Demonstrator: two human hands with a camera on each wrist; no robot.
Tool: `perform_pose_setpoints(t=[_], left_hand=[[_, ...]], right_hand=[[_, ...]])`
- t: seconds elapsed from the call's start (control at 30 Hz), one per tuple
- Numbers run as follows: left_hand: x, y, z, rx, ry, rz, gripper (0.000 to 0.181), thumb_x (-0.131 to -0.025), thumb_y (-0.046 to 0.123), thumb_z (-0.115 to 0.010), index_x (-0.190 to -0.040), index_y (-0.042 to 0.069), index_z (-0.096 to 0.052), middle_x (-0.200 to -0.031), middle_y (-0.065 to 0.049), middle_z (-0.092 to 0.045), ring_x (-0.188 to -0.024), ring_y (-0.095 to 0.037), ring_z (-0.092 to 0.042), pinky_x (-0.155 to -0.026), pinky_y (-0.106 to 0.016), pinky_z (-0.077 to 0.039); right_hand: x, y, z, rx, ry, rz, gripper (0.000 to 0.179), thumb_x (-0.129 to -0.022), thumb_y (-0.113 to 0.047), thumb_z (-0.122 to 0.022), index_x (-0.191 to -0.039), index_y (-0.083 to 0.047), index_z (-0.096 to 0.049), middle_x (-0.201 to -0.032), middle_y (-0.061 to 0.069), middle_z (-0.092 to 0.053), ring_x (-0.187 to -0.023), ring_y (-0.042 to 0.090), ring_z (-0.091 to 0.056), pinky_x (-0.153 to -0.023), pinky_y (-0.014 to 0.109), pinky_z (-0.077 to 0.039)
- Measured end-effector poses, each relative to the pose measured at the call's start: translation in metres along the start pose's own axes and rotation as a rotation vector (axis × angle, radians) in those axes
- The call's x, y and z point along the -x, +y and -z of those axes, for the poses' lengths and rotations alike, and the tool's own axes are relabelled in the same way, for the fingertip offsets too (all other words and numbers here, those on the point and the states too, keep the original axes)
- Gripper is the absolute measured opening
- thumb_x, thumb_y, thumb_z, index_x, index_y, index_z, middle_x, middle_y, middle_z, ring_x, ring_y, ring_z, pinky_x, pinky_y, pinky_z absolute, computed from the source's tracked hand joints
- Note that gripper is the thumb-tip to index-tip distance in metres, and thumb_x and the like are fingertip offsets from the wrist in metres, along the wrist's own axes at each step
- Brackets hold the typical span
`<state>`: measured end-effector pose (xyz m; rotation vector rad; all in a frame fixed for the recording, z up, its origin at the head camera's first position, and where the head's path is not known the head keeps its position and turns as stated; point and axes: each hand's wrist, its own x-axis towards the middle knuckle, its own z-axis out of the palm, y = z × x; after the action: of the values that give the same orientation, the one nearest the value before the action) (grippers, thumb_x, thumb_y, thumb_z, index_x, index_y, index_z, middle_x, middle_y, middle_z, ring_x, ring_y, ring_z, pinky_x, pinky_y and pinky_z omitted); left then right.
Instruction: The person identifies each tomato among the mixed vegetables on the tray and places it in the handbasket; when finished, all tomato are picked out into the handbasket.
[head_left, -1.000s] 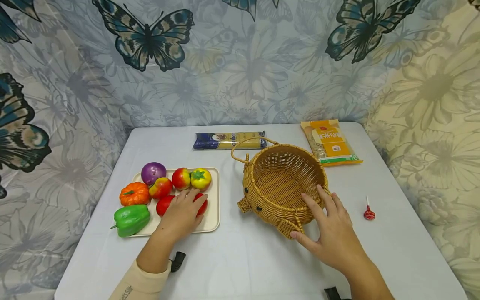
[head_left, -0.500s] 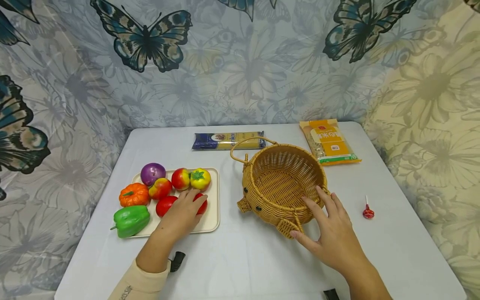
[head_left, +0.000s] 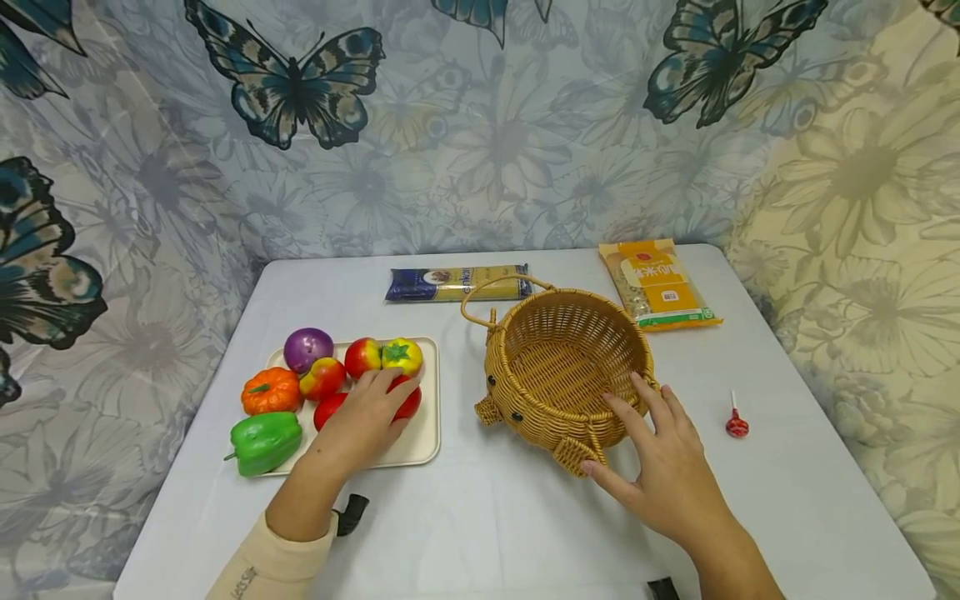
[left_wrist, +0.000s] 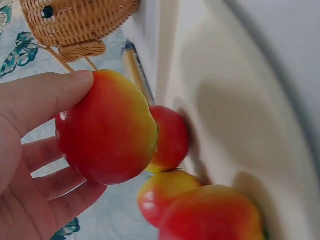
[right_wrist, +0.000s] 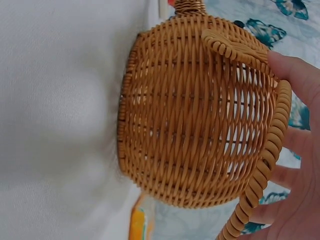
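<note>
One apple-shaped fruit (left_wrist: 107, 132), red shading into yellow, is grasped by the left hand (head_left: 366, 421), pinched between the thumb (left_wrist: 60, 92) and the bent fingers. It appears to be held above the beige tray (head_left: 425, 446), although contact on its underside cannot be ruled out. The fruit is roundish, and no marked long axis is shown.

To the right of these fingers, past the tray's right rim and a strip of white tablecloth (head_left: 480, 517), the wicker basket (head_left: 543, 429) is set upright, its round mouth facing up and its animal face turned toward the tray. That sideways gap is the relation that matters most: the fruit is held left of the basket, and the basket's mouth is much nearer the right hand (head_left: 671, 475). By that hand the basket's near side is gripped, the thumb on the outside by the root of the handle (right_wrist: 260, 170) and the fingers at the rim.

Just beyond the left fingertips, a yellow fruit with a green calyx (head_left: 402, 356) is seen. Left of those fingers lie a green bell pepper (head_left: 266, 443), an orange pumpkin (head_left: 272, 391) and a purple onion-like ball (head_left: 308, 349). Right of the right fingers, a red lollipop (head_left: 737, 427) is laid.
</note>
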<state>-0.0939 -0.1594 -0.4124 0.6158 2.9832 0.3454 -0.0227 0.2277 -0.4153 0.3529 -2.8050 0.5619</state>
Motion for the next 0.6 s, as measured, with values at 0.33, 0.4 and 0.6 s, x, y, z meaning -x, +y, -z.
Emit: perform_pose_setpoints(t=[0.33, 0.4, 0.6], left_hand=[[-0.015, 0.008, 0.027, 0.006, 0.055, -0.055, 0.060, -0.090, 0.024, -0.080, -0.145, 0.016, -0.058, -0.149, -0.015, -0.050, -0.137, -0.036, -0.045, -0.096, -0.054, -0.057], [-0.018, 0.011, 0.034, -0.002, 0.067, -0.074, 0.059, -0.091, 0.023, -0.079, -0.145, 0.016, -0.058, -0.149, -0.015, -0.050, -0.137, -0.036, -0.046, -0.097, -0.055, -0.056], [-0.030, 0.024, 0.052, -0.016, 0.096, -0.122, 0.057, -0.092, 0.024, -0.078, -0.145, 0.016, -0.057, -0.150, -0.014, -0.049, -0.137, -0.034, -0.045, -0.098, -0.055, -0.055]], right_hand=[[0.001, 0.000, -0.001, -0.010, 0.001, -0.003, 0.085, -0.073, -0.051, -0.088, -0.144, -0.019, -0.055, -0.163, 0.016, -0.033, -0.144, 0.058, -0.028, -0.095, 0.084, -0.033], [0.001, 0.001, -0.001, -0.010, 0.005, 0.000, 0.085, -0.072, -0.050, -0.088, -0.143, -0.019, -0.055, -0.162, 0.016, -0.033, -0.143, 0.058, -0.029, -0.095, 0.084, -0.033], [0.001, 0.000, -0.001, -0.001, 0.008, 0.000, 0.084, -0.072, -0.052, -0.088, -0.143, -0.019, -0.055, -0.162, 0.016, -0.034, -0.142, 0.059, -0.030, -0.094, 0.084, -0.033]])
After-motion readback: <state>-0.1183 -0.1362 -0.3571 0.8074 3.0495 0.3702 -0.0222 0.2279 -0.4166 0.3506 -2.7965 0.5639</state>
